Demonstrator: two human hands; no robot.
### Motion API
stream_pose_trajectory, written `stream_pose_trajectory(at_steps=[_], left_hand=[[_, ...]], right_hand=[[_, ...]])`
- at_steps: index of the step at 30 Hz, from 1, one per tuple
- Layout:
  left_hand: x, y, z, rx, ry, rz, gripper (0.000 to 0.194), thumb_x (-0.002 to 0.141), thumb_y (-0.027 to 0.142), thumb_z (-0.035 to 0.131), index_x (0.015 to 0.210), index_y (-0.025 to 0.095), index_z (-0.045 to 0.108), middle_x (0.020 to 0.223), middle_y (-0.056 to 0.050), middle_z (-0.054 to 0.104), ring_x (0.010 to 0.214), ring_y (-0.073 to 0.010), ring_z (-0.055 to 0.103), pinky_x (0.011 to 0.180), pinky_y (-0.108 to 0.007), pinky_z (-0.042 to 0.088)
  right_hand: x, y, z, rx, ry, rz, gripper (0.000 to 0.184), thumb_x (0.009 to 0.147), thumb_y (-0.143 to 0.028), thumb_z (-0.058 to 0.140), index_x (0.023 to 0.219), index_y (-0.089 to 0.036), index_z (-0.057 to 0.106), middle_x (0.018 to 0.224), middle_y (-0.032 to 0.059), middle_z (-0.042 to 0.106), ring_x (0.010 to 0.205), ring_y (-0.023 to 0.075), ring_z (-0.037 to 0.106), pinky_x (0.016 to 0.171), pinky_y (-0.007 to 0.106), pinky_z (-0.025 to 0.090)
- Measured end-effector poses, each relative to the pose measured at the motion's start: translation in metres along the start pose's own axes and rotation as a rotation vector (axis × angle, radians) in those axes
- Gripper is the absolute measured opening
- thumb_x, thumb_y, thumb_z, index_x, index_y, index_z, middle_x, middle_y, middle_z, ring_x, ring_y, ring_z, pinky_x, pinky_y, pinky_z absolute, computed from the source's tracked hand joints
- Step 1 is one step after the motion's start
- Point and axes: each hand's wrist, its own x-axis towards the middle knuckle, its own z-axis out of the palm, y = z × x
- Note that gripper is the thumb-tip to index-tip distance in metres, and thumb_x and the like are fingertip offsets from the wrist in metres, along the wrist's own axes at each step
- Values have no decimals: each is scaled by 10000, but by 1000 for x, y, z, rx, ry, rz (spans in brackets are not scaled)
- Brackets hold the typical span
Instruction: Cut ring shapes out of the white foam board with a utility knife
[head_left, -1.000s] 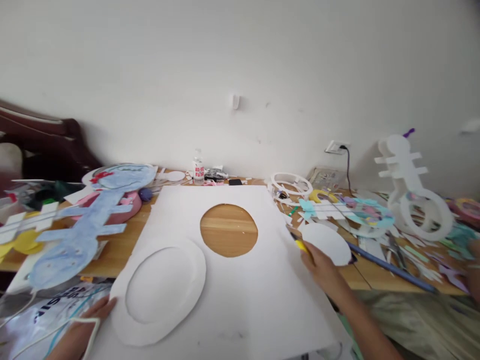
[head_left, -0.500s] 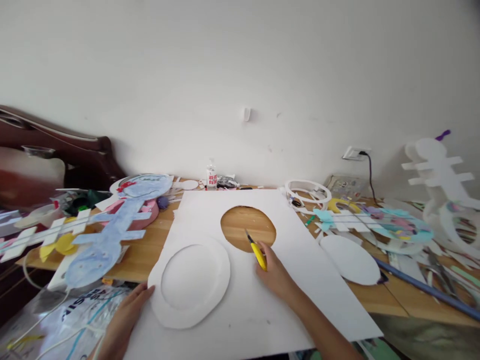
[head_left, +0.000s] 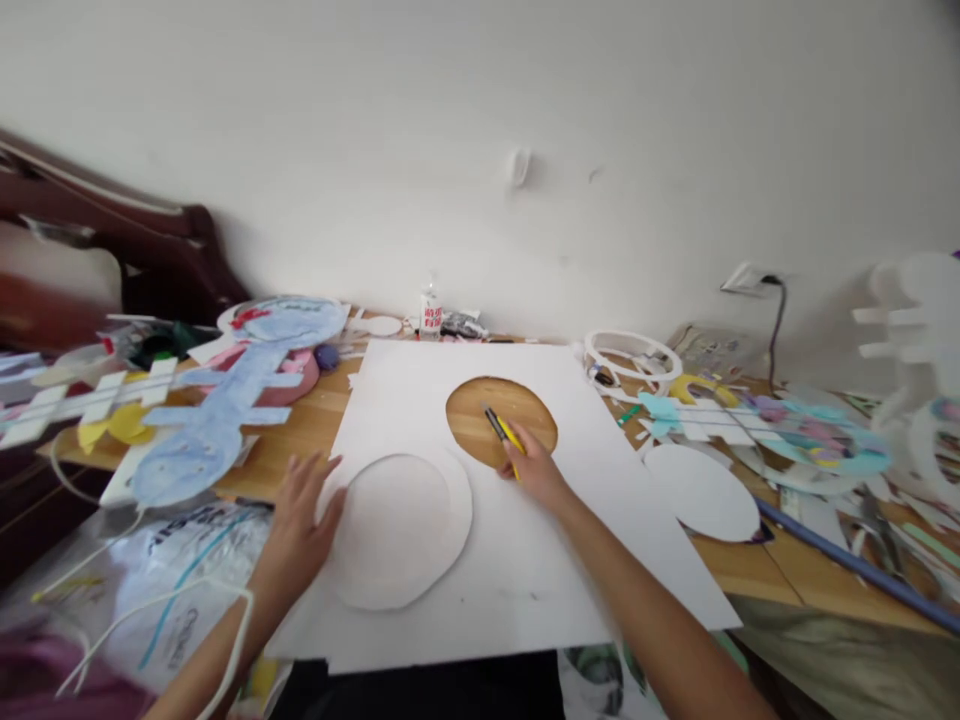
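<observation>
A yellow and black utility knife (head_left: 504, 430) is gripped in my right hand (head_left: 538, 470), its tip over the round hole in a large white board (head_left: 540, 580). Wood of the table shows through that hole. On the board's left part lies a white ring (head_left: 456, 520), its middle as white as the sheet below. My left hand (head_left: 304, 515) is open, fingers spread, over the left edge of the ring and board. Whether its thumb touches the ring I cannot tell.
Left lies a blue-painted guitar-like cutout (head_left: 244, 410). At the back stand a clear bottle (head_left: 430, 315) and, further right, a white ring (head_left: 637, 360). A white oval (head_left: 703, 492), a turquoise-trimmed cutout (head_left: 810, 435) and a blue rod (head_left: 847, 560) lie right.
My left hand has come off the board's left edge, moved up and spread its fingers. The knife tip has shifted slightly up and left over the hole. The camera view has tilted down.
</observation>
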Motion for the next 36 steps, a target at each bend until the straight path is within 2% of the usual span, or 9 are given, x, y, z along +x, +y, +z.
stream_pose_trajectory(at_steps=[2, 5, 9, 13, 18, 23, 27, 32, 36], left_hand=[[3, 19, 10, 147, -198, 196, 502, 926, 471, 484, 1372, 249, 538, 1554, -91, 405, 1493, -304, 216, 1201, -546, 198], [0, 45, 27, 416, -330, 375, 548, 963, 500, 435, 1470, 292, 429, 1619, -115, 272, 1506, -351, 134, 1173, -614, 210], [-2, 62, 44, 584, -417, 453, 650, 929, 562, 469, 1524, 366, 297, 1638, -137, 200, 1490, -432, 123, 1105, -750, 161], [4, 60, 52, 635, -517, 475, 673, 909, 548, 518, 1520, 409, 273, 1627, -131, 242, 1466, -464, 187, 1047, -819, 125], [13, 60, 56, 634, -548, 474, 719, 876, 603, 536, 1516, 442, 250, 1596, -151, 313, 1429, -506, 245, 995, -852, 151], [15, 70, 69, 667, -483, 442, 760, 810, 693, 549, 1492, 434, 333, 1464, -184, 492, 1338, -573, 354, 968, -872, 158], [16, 66, 76, 628, -477, 478, 691, 865, 678, 456, 1497, 429, 328, 1443, -193, 500, 1360, -526, 363, 1002, -812, 246], [17, 62, 75, 605, -504, 477, 636, 901, 637, 429, 1497, 443, 324, 1540, -167, 396, 1384, -516, 328, 1015, -816, 219], [19, 67, 75, 649, -545, 484, 655, 886, 559, 543, 1495, 419, 347, 1558, -185, 366, 1367, -550, 330, 993, -834, 215]], right_hand=[[16, -6, 4, 5, -7, -25, 647, 930, -436, 458, 1498, -153, 329, 821, 53, 702, 687, 180, 689, 701, 336, 579], [24, -20, 14, -18, -31, -76, 610, 935, -451, 475, 1479, -191, 389, 876, 56, 707, 759, 195, 683, 765, 359, 565], [7, -40, 28, -136, -140, -250, 507, 958, -415, 476, 1449, -293, 447, 1138, 48, 695, 911, 192, 675, 918, 392, 510], [1, -33, 39, -316, -132, -394, 448, 983, -373, 425, 1417, -282, 484, 1349, 57, 604, 1217, 226, 575, 1043, 407, 443], [10, -13, 43, -332, -94, -351, 444, 980, -371, 451, 1406, -253, 489, 1345, 67, 611, 1236, 224, 574, 1052, 391, 447], [8, -15, 44, -359, -104, -398, 440, 967, -363, 504, 1399, -279, 496, 1307, 60, 630, 1210, 233, 587, 1035, 396, 463], [5, -17, 44, -349, -109, -462, 382, 956, -314, 530, 1337, -299, 553, 1228, 59, 654, 1154, 226, 605, 1009, 386, 482], [9, -14, 37, -157, -56, -242, 466, 903, -379, 609, 1346, -281, 503, 1280, 88, 601, 1153, 237, 588, 981, 393, 505], [13, -12, 29, 44, 16, -146, 486, 890, -377, 622, 1345, -275, 484, 1268, 94, 585, 1078, 205, 597, 906, 362, 532]])
